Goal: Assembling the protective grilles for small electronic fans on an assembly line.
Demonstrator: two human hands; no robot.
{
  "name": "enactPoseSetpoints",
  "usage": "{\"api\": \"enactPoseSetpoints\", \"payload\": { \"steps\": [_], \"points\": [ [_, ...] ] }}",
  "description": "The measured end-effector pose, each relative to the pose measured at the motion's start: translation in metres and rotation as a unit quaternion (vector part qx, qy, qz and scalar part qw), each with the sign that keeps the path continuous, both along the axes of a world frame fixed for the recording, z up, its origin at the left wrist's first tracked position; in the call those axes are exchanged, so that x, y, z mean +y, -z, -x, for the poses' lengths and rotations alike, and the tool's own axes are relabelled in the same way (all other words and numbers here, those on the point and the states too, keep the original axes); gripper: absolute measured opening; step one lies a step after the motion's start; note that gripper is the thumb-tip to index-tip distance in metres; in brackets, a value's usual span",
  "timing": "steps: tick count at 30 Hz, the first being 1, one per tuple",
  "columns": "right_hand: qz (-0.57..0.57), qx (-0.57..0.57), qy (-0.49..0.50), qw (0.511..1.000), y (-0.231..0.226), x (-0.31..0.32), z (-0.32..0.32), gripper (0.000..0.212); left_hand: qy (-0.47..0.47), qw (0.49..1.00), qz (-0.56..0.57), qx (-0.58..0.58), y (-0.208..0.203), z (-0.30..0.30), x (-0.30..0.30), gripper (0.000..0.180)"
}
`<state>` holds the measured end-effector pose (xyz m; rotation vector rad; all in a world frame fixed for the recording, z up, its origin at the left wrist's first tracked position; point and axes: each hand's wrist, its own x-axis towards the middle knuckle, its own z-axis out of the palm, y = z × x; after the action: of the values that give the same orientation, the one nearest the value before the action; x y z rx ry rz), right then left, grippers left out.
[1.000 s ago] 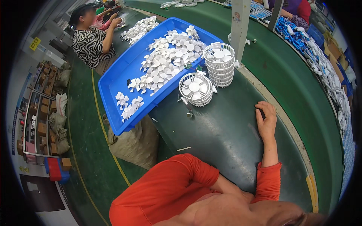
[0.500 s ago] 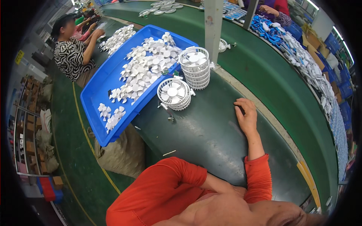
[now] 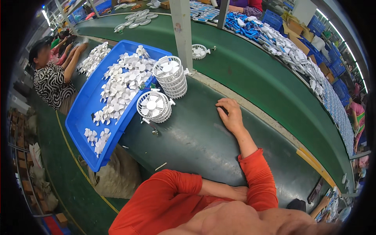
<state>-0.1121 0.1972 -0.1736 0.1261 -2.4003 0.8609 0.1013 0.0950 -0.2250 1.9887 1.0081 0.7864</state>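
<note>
My right hand (image 3: 230, 114) rests on the dark green table (image 3: 196, 133), holding nothing, its fingers loosely bent and the thumb apart. Across my front lies my left forearm; my left hand (image 3: 238, 192) is tucked against the right elbow, its fingers hidden by the red sleeve. Beyond them, to the left, stand a tall stack of white round fan cages (image 3: 174, 84) and a shorter stack (image 3: 155, 107), each with a white fan blade in its top. A blue tray (image 3: 88, 156) beside the stacks holds many white fan blades (image 3: 125, 76).
A green conveyor belt (image 3: 250, 74) curves past the table, with one white fan cage (image 3: 199, 51) on it. Behind a white post (image 3: 181, 35) are piles of blue and white parts (image 3: 270, 43). A co-worker (image 3: 51, 78) sits at far left. A sack (image 3: 117, 176) stands below the tray.
The view has turned to the right, so the tray and stacks appear farther left. Both my hands keep nearly the same places, and the stacks look unchanged.
</note>
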Motion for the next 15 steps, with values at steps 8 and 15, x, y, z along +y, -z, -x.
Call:
{"api": "enactPoseSetpoints", "payload": {
  "steps": [8,15],
  "points": [
    [-0.002,-0.009,-0.008,1.0,-0.005,-0.004,-0.002,0.016,-0.039,0.994,0.036,-0.091,0.035,-0.014,0.0,0.037],
    [0.003,-0.01,0.0,1.0,-0.004,0.0,-0.004,0.016,-0.046,0.991,-0.115,-0.045,0.07,-0.029,0.002,0.036]
  ]
}}
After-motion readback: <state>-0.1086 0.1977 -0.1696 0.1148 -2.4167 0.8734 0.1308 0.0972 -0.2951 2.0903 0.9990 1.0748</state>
